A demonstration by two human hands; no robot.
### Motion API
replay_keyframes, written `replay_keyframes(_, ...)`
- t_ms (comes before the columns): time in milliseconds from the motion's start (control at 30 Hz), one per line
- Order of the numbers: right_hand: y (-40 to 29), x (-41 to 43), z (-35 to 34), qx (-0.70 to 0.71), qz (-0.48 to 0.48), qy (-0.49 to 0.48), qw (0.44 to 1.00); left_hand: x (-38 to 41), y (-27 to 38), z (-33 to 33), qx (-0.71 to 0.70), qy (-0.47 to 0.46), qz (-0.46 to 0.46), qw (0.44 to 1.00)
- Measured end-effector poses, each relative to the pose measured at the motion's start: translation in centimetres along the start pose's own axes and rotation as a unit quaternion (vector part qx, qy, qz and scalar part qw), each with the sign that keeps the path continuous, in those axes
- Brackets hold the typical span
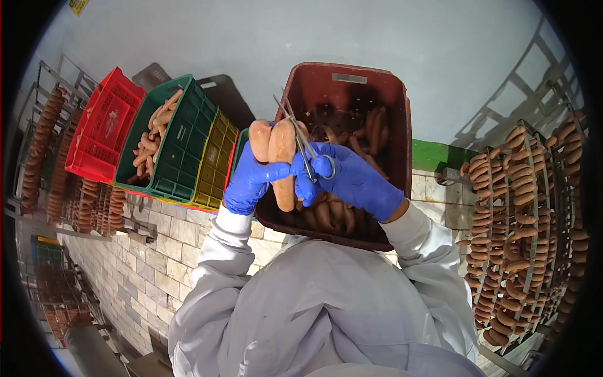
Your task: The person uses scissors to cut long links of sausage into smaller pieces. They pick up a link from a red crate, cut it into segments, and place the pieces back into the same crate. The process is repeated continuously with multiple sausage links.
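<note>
Blue gloves cover both of my hands. My left hand grips a small bunch of thick sausages, its thumb across the front one. In my right hand is a pair of metal scissors, with a finger loop showing near the knuckles. The blades stand slightly apart at the tips and lie against the upper ends of the sausages. Beneath both hands is a dark red plastic crate with more sausages inside. My hands hide part of the crate's contents.
On the left, a red crate and a green crate of sausages top stacked crates, including a yellow one. Metal racks hung with linked sausages stand right, with more sausages hanging left. A pale wall rises behind the crates.
</note>
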State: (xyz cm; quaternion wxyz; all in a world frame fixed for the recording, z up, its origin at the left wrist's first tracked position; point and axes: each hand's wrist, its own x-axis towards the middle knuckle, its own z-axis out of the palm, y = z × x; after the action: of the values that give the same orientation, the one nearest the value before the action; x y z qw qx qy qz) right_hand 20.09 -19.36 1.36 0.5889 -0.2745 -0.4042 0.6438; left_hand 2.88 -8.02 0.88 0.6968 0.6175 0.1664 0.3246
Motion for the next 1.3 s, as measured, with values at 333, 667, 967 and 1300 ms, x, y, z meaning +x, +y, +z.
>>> replay_keyframes(333,1.2,-4.0,-1.8,-0.292,0.073,0.010,0.954,-0.6,-1.7,-5.0,-0.321,0.145,0.051,0.935)
replay_keyframes(667,10.7,1.7,-1.3,0.101,0.299,0.107,0.943,-1.3,-2.9,-6.9,-0.373,0.161,0.040,0.913)
replay_keyframes(967,6.2,-3.0,-2.5,0.129,0.188,0.162,0.960,-0.8,-0.4,-16.5,-0.026,0.247,0.097,0.964)
replay_keyframes(1300,6.4,-10.0,-7.1,0.069,0.033,0.290,0.954,10.0,-4.0,-6.5,0.360,0.049,0.023,0.932)
